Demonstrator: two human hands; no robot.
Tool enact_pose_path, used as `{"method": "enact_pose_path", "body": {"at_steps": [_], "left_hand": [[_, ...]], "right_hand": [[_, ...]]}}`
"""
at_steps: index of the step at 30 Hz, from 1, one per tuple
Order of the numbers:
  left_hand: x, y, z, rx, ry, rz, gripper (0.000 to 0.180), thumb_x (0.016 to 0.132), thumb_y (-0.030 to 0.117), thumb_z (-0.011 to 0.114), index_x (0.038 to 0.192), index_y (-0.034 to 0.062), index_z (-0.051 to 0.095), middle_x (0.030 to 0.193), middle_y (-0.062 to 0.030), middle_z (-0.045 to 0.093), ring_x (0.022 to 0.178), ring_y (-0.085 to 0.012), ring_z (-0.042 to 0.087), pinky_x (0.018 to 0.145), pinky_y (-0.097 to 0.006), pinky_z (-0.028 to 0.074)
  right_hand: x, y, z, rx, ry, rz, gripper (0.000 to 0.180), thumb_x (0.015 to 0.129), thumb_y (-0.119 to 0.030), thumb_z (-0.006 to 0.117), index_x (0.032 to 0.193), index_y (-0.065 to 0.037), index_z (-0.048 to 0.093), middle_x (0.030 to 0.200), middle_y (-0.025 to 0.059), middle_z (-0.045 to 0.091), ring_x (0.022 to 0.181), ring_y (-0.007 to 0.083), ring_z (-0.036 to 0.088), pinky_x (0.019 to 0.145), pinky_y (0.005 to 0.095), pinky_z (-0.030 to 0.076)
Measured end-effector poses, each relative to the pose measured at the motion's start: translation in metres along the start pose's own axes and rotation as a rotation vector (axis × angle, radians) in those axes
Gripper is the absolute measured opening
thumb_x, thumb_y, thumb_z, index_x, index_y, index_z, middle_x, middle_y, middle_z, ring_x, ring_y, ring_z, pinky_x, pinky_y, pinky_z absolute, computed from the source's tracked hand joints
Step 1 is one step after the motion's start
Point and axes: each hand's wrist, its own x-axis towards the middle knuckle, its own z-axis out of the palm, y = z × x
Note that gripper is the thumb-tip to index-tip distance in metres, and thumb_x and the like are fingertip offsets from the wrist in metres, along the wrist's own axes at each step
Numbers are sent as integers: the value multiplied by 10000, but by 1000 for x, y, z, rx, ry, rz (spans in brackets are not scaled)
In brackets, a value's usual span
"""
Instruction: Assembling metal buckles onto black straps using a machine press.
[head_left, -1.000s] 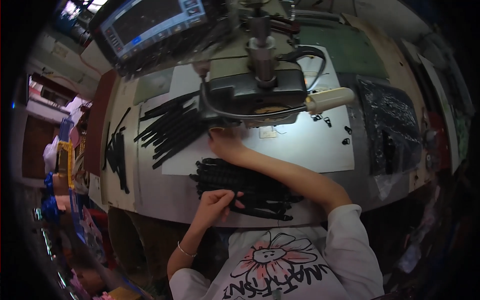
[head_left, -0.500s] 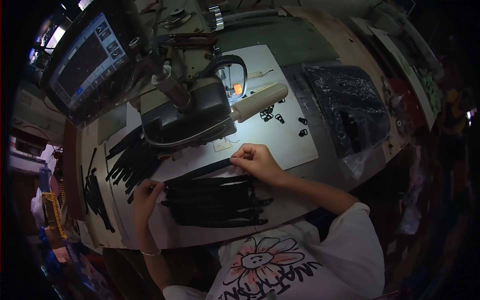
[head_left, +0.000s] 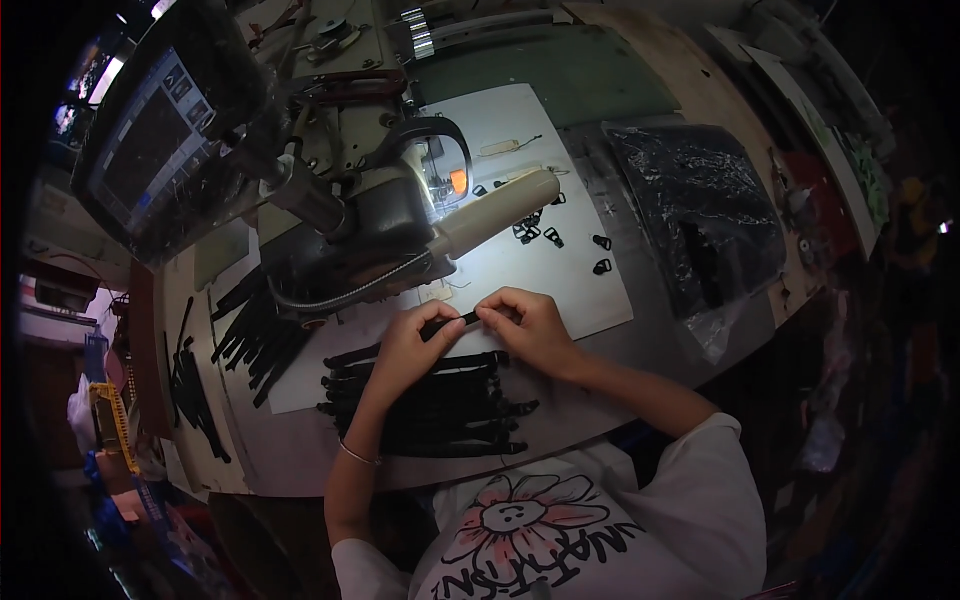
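Both of my hands are close together over the white work surface, in front of the sewing machine [head_left: 385,215]. A short stretch of black strap [head_left: 470,318] shows between them. My left hand [head_left: 412,345] pinches it between thumb and fingers, and my right hand [head_left: 522,325] pinches it a little further right. The rest of the strap is hidden behind my left hand. Just nearer to me lies a stack of black straps [head_left: 440,410], side by side, partly covered by my left forearm. Beyond my right hand, several small black buckles [head_left: 553,237] lie scattered on the white sheet [head_left: 590,305].
More black straps [head_left: 262,345] fan out left of the machine, and a thinner bunch [head_left: 195,390] lies at the table's left edge. A screen [head_left: 165,130] stands at the upper left. A plastic-wrapped dark package [head_left: 705,220] lies at the right. The machine's pale handle-like arm [head_left: 500,212] juts rightward.
My left hand has moved right and away from me, from the stack's left end to beside my right hand. My right hand stays nearly in place, still pinching the strap.
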Motion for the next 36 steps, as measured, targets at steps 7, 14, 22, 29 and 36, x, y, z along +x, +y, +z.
{"method": "enact_pose_path", "body": {"at_steps": [7,14,22,29,36], "left_hand": [[5,-9,8,97,83,143,156,779,178,648,808,29,612,695,-78,627,622,-168,596,613,-267,430],[5,-10,17,169,205,174,173,781,197,658,774,26,631,681,-28,620,629,-123,546,644,-248,389],[0,-5,19,94,400,223,132,742,186,688,779,64,657,761,-44,651,718,-198,570,748,-294,387],[-2,-6,17,200,466,292,114,726,142,704,781,51,664,752,-53,655,712,-171,592,737,-284,414],[-4,-6,18,261,425,354,80,717,130,704,745,72,655,751,-26,652,717,-173,588,791,-287,375]], "right_hand": [[29,4,-59,-896,380,-231,191,741,-178,673,877,-68,595,865,63,571,843,258,524,697,352,432],[40,19,-79,-770,328,-255,126,716,-101,671,790,-46,585,846,78,565,848,236,525,736,336,431],[6,-13,-17,-317,53,-141,120,742,-26,633,774,2,521,677,71,555,582,129,558,541,248,445],[2,-13,7,-374,71,-376,160,711,8,621,745,-6,465,679,120,474,567,256,524,514,327,419],[2,-4,10,-482,29,-483,166,702,24,611,758,-9,459,711,126,467,640,288,516,559,349,420]]}}
